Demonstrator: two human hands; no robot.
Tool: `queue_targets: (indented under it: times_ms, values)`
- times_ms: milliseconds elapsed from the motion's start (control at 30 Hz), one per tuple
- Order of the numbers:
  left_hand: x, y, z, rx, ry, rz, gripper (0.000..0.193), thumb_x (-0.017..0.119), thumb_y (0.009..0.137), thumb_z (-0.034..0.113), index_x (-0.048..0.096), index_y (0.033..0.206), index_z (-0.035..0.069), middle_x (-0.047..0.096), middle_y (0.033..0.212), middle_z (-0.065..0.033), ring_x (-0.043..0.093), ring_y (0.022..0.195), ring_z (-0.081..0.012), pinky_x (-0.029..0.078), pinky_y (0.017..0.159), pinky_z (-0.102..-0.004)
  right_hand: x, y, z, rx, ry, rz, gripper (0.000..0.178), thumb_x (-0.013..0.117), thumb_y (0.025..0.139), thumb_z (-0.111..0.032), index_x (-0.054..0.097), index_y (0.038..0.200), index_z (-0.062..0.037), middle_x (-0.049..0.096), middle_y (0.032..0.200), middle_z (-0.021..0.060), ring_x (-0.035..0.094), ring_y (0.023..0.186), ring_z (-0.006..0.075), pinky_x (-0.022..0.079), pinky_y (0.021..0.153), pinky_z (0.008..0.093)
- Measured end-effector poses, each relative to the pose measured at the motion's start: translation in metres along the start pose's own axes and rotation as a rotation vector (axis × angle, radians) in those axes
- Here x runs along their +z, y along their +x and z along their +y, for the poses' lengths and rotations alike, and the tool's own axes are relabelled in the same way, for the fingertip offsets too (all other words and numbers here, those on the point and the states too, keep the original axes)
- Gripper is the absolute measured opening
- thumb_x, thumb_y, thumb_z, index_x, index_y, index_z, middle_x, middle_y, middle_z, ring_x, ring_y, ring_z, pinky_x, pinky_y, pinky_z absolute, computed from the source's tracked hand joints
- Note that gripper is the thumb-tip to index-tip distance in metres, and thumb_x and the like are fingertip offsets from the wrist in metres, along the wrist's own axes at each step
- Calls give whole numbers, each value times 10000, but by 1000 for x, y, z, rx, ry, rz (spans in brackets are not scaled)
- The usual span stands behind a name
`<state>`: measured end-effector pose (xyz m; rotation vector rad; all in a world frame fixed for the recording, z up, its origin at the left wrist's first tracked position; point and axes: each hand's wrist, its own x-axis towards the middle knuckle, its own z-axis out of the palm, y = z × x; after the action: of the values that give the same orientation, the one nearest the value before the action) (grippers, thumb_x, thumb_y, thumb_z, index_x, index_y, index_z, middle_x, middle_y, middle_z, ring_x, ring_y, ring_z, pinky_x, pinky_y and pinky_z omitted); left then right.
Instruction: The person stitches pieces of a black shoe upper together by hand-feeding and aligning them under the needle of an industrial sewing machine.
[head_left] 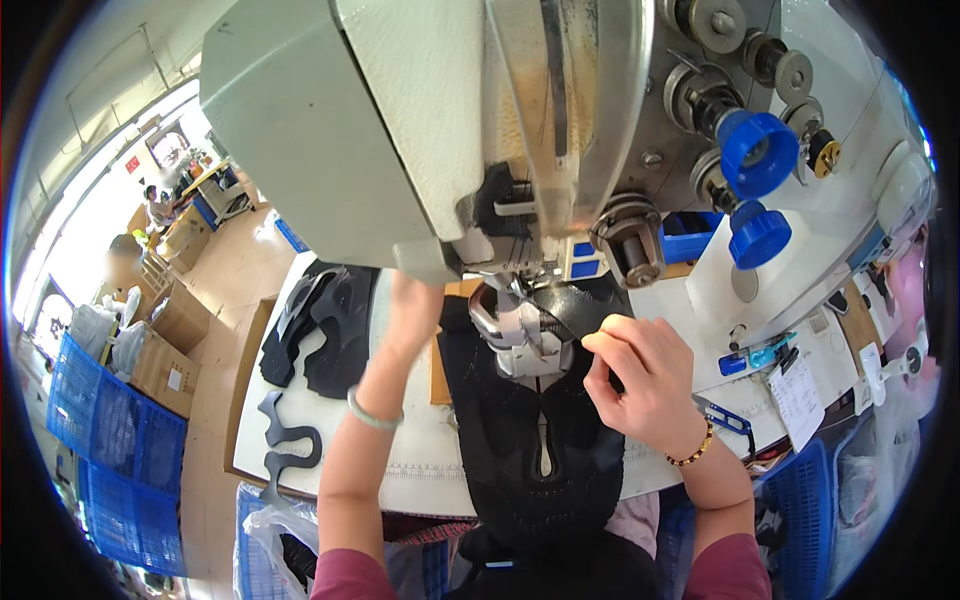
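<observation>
A black shoe-upper piece [500,440] lies under the needle area of a large grey-white sewing machine [420,130] and hangs over the table's near edge. My right hand [640,375] is just right of the metal presser parts [510,320], thumb and forefinger pinched together. A thin dark line runs from near the needle to those fingertips; I cannot make out what it is. On the left, my left hand [415,300] reaches up beside the machine head, which hides its fingers.
Dark cut pieces [340,340] and a grey curved piece [290,440] lie on the table's left side. Blue-handled snips [728,418] and a paper sheet [797,395] lie at right. Blue crates [120,430] stand at left, with cardboard boxes [165,370] behind. People are in the background.
</observation>
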<state>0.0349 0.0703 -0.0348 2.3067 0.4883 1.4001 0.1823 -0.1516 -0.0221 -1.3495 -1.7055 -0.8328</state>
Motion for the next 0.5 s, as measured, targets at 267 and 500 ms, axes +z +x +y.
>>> queue_targets:
  times_ms: [267,500]
  values:
    - [8,67,-77,302,10,149,232,568,875,137,611,1045,-15,609,1033,-119,561,909,-209,473,798,-334,6,-7,8,115,166,59,225,651,658,11,618,865,-72,616,939,37,544,610,185,457,572,293]
    - [-61,75,-64,-304,-160,317,231,578,870,136,619,1038,-16,625,988,-91,567,859,-190,479,777,-311,22,-10,31,373,-47,114,387,612,752,51,575,1119,-65,563,1153,105,590,805,239,477,779,368]
